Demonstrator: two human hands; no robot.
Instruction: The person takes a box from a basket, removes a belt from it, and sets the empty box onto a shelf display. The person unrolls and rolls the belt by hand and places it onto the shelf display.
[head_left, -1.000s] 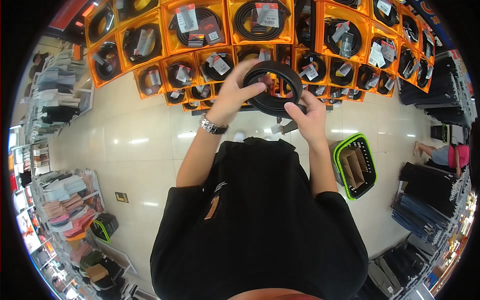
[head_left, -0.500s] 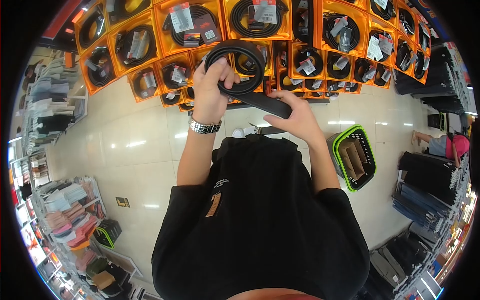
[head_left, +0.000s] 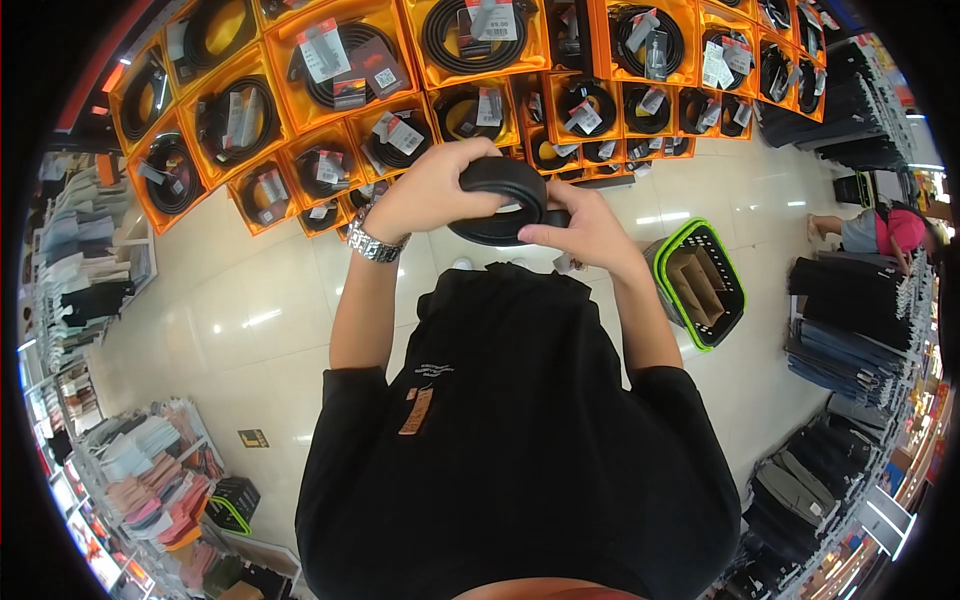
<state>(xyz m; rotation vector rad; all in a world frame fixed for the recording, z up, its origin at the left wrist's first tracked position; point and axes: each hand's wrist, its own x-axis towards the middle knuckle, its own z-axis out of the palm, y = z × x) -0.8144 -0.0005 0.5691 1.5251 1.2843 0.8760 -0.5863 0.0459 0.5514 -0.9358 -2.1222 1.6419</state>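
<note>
A black leather belt (head_left: 503,178), wound into a loose coil, is held up in front of my chest between both hands. My left hand (head_left: 432,188), with a metal watch (head_left: 374,241) on its wrist, is closed around the coil's left side, fingers over the top and thumb in front. My right hand (head_left: 582,228) grips the coil's right side, its thumb pressed on the lower edge. Some fingers are hidden behind the coil. Just beyond my hands, a display of open orange boxes (head_left: 410,70) holds coiled black belts with price tags.
A green-rimmed black shopping basket (head_left: 722,262) with a brown carton inside stands on the floor at my right. Racks of dark trousers (head_left: 835,300) line the right side, with a person in a pink top (head_left: 903,230) nearby. Folded clothes (head_left: 150,470) and another basket (head_left: 232,503) are at left.
The belt's loose tail, held out by my right hand before, is now drawn in around the coil. Both hands have come closer together, and the coil has dropped lower and tilted.
</note>
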